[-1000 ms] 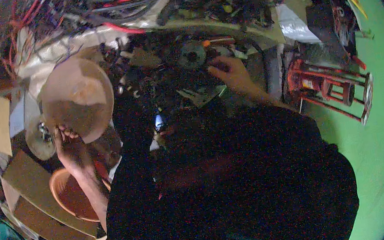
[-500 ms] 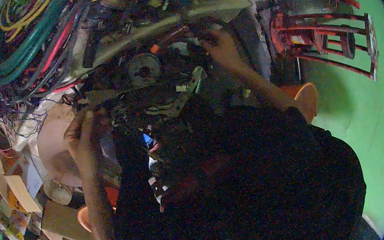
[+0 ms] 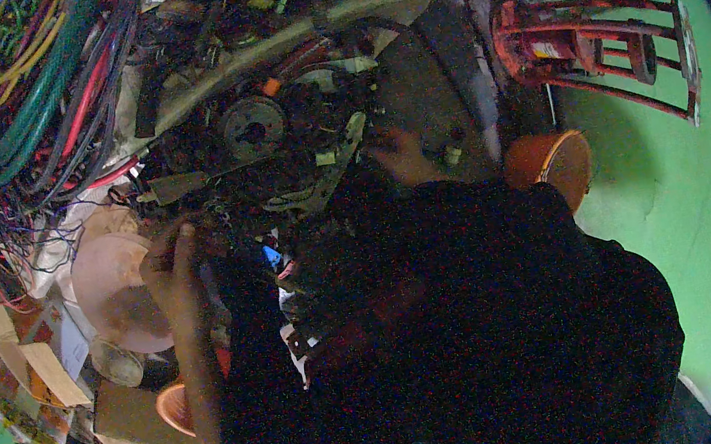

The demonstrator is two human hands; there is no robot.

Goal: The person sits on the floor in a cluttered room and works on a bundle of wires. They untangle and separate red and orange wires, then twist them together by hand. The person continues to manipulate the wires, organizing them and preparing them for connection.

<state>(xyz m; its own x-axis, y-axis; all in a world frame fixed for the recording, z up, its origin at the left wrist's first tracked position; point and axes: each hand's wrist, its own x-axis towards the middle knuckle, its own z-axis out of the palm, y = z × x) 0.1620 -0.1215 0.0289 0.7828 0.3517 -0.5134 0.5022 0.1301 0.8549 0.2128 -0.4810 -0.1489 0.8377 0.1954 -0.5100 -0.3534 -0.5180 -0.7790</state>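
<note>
Over a dark, cluttered surface (image 3: 420,91), 2 bare hands frame a spread of parts. At the surface's left edge, the left hand (image 3: 166,249) stands on an upright forearm that rises from below, the hand's back lit and its fingers bent inward toward the middle. It overlaps the right rim of a pale tub (image 3: 114,283), just below a tan piece (image 3: 178,187); whether its fingers pinch anything, the shadow leaves impossible to tell.

The right hand (image 3: 397,156) slants in from the surface's right side, its fingers toward the middle and its wrist close to a dark sleeve (image 3: 502,208). It is just beside a pale strip (image 3: 352,141), which lies tilted right of centre. Blur and gloom hide its fingertips, so its grip cannot be told either.

A round grey disc (image 3: 254,128) lies toward the far edge, just below what appears to be an orange-tipped tool (image 3: 272,86). Hoses (image 3: 45,108) coil beyond the far left corner; an orange bucket (image 3: 550,168) stands off the right edge, below a red frame (image 3: 598,49).
</note>
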